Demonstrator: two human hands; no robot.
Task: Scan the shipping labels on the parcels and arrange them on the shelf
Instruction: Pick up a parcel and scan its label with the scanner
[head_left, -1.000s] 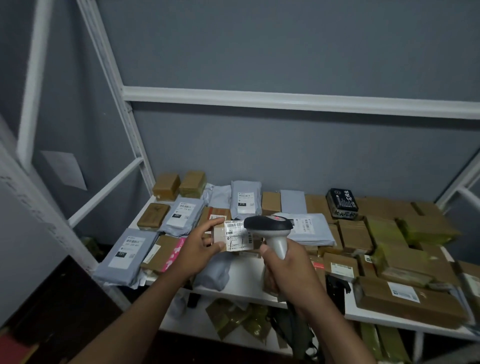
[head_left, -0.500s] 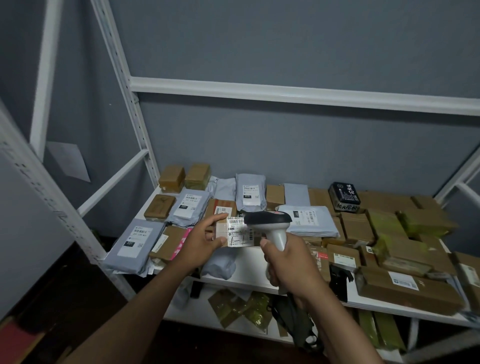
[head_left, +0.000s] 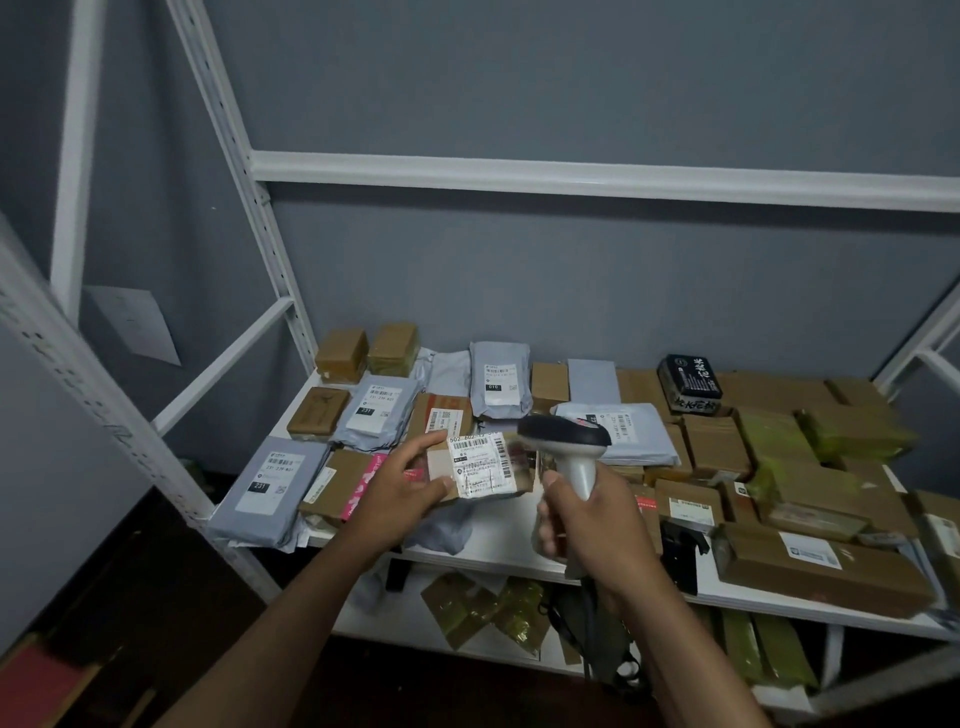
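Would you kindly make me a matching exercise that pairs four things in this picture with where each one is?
Things:
1. barcode scanner
2. small labelled parcel
3. black box with white characters
4. grey mailer marked 010

Places:
A. at the back of the shelf, right of centre
B. gripped in the right hand
C. at the back of the shelf, near the centre
D. held in the left hand

Pairs: 1-B, 2-D, 3-A, 4-C
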